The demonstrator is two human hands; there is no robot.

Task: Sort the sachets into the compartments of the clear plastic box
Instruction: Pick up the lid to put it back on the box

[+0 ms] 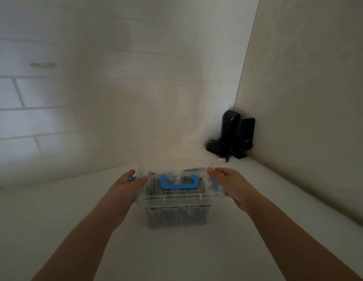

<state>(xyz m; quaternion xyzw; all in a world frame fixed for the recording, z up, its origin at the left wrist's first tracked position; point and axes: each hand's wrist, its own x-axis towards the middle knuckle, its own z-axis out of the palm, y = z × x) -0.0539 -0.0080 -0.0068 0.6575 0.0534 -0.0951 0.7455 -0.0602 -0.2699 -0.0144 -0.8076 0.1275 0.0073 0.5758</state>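
Observation:
A clear plastic box [176,211] stands on the white table in the middle of the view. Dark sachets [172,217] stand packed in its compartments, seen through the front wall. Its clear lid [172,169] with a blue handle [178,182] sits tilted over the top, the far edge raised. My left hand [125,187] grips the left side of the lid and box beside a blue latch. My right hand [231,185] grips the right side, thumb on the lid's edge. The picture is blurred around the box.
A black device with a stand and cables [231,136] sits in the far right corner where the tiled wall [95,98] meets a plain side wall [308,98]. The white table [176,256] stretches toward me between my forearms.

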